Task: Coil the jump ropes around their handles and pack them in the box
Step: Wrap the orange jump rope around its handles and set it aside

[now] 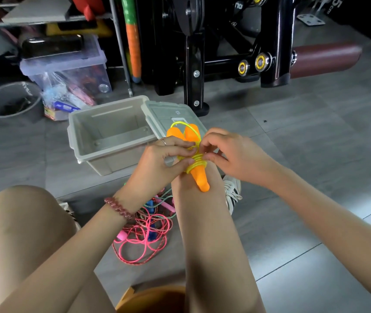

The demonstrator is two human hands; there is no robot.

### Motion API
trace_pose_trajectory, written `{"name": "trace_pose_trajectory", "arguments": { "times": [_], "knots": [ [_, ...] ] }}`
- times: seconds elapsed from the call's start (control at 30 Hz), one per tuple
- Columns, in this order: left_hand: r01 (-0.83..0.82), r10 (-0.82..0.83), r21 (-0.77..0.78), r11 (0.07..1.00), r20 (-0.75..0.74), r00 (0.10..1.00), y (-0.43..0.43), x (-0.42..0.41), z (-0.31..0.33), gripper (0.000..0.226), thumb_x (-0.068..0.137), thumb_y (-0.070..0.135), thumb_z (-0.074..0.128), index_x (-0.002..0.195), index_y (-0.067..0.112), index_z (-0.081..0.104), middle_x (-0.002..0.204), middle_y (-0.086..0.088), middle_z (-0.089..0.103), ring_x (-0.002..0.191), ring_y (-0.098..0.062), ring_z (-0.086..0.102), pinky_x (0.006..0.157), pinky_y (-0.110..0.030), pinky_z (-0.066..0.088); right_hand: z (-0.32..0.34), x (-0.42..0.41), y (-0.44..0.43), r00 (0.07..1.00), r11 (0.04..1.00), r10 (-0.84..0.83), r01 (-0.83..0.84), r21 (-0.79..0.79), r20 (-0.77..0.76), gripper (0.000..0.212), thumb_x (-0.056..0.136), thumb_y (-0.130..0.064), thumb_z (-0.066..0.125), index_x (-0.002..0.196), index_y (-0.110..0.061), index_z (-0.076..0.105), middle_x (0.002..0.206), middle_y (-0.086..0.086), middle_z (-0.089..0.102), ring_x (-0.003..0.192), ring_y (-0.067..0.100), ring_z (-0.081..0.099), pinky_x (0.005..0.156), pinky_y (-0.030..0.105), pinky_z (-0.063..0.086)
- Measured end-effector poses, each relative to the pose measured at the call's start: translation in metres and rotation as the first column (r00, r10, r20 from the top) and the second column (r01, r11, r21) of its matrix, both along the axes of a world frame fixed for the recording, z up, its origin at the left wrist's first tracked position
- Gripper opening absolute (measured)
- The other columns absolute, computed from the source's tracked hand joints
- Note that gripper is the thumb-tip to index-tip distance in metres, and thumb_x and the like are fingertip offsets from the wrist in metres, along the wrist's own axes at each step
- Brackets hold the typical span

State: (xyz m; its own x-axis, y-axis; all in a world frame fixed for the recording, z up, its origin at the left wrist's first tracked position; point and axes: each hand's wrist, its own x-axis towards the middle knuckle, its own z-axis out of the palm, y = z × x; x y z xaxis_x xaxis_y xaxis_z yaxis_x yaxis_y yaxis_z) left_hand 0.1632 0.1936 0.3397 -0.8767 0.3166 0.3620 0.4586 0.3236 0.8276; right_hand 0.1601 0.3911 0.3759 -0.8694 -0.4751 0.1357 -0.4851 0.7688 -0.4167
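Observation:
My left hand [157, 161] grips the pair of orange jump rope handles [199, 180], which rest against my right knee. A yellow rope [197, 160] is coiled in several turns around their middle, with one loop arching over the top ends. My right hand [231, 154] pinches the yellow rope at the coil. The grey plastic box [89, 152] stands open on the floor just beyond my hands, nothing visible inside it. Its lid [159, 111] lies against its right side. A tangle of pink and green jump ropes [148, 236] lies on the floor between my legs.
A black weight machine [193, 64] with a dark red roller pad [324, 57] stands behind the box. A clear storage bin [67, 68], a grey bucket [10, 102] and shelving crowd the back left. Grey tiled floor [315, 136] stretches to the right.

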Motion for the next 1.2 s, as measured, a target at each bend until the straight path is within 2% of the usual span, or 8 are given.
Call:
{"name": "trace_pose_trajectory", "arguments": {
  "times": [0.17,0.33,0.43,0.6,0.77,1.0,1.13,1.2],
  "knots": [
    [-0.066,0.065,0.016,0.998,0.033,0.997,0.004,0.002,0.0,0.013,0.078,0.018,0.069,0.088,0.012,0.076,0.104,0.004,0.062,0.099,-0.008,0.058,0.091,-0.025,0.046,0.004,-0.008,-0.002,0.994,0.999,0.047,-0.044,-0.026,0.098,0.003,0.091,-0.016,0.06,0.092,-0.018,0.058,0.094,-0.01,0.054,0.081,0.01,0.054,0.073,0.037,0.048],
    [-0.044,0.041,0.033,0.998,0.085,0.996,0.008,0.002,0.006,0.017,0.076,0.009,0.073,0.093,0.011,0.075,0.098,0.002,0.061,0.094,-0.006,0.058,0.09,-0.022,0.046,-0.002,-0.008,-0.006,0.973,0.974,-0.018,0.069,-0.217,0.23,0.015,0.09,-0.005,0.059,0.085,-0.018,0.054,0.084,-0.008,0.051,0.078,0.012,0.051,0.068,0.016,0.038],
    [-0.034,0.029,0.035,0.999,0.132,0.991,0.011,-0.002,0.012,0.02,0.077,0.004,0.073,0.095,0.013,0.074,0.097,0.009,0.062,0.096,-0.007,0.06,0.09,-0.021,0.047,-0.006,-0.007,-0.01,0.951,0.932,-0.124,0.21,-0.296,0.285,0.015,0.092,-0.004,0.055,0.084,-0.017,0.056,0.081,-0.007,0.053,0.077,0.013,0.053,0.074,0.033,0.048],
    [-0.111,0.058,0.178,0.978,0.283,0.957,0.016,-0.001,0.018,0.01,0.081,0.001,0.069,0.089,0.006,0.074,0.093,-0.004,0.071,0.089,-0.013,0.066,0.087,-0.031,0.052,-0.011,0.004,-0.012,0.977,0.95,-0.192,0.208,-0.232,0.089,0.008,0.091,-0.009,0.054,0.087,-0.015,0.057,0.086,-0.009,0.049,0.072,0.004,0.046,0.067,0.028,0.038],
    [-0.127,0.108,0.074,0.989,0.223,0.969,0.023,0.0,0.024,0.008,0.078,0.003,0.073,0.081,0.01,0.074,0.086,0.006,0.07,0.085,-0.018,0.066,0.084,-0.043,0.052,-0.012,0.006,-0.013,0.969,0.932,-0.248,0.239,-0.274,0.002,0.008,0.088,-0.008,0.057,0.083,-0.013,0.059,0.076,-0.016,0.046,0.069,0.001,0.048,0.063,0.029,0.04],
    [-0.106,0.117,-0.062,0.992,0.22,0.968,0.021,0.0,0.032,0.018,0.076,0.01,0.075,0.074,0.026,0.067,0.083,0.013,0.069,0.083,0.0,0.063,0.086,-0.035,0.051,-0.002,0.009,-0.014,0.968,0.974,-0.206,0.189,-0.121,-0.146,0.013,0.084,-0.019,0.052,0.083,-0.012,0.064,0.085,-0.002,0.062,0.073,0.024,0.058,0.074,0.029,0.037],
    [-0.07,0.065,0.014,0.997,0.248,0.967,0.021,0.006,0.031,0.016,0.077,0.007,0.072,0.074,0.023,0.069,0.078,0.005,0.071,0.08,-0.019,0.066,0.083,-0.047,0.051,0.007,0.017,-0.01,0.963,0.989,-0.149,0.144,-0.039,-0.227,0.014,0.085,-0.019,0.05,0.08,-0.011,0.061,0.083,0.003,0.064,0.066,0.028,0.054,0.071,0.026,0.03],
    [-0.023,0.019,0.014,1.0,0.237,0.971,0.022,0.011,0.029,0.01,0.075,0.008,0.07,0.074,0.018,0.07,0.075,0.003,0.07,0.073,-0.015,0.064,0.079,-0.047,0.051,0.008,0.025,-0.006,0.97,0.996,-0.092,0.093,-0.006,-0.227,0.015,0.085,-0.018,0.051,0.077,-0.008,0.06,0.081,0.004,0.063,0.064,0.027,0.052,0.067,0.024,0.029]
  ]
}}
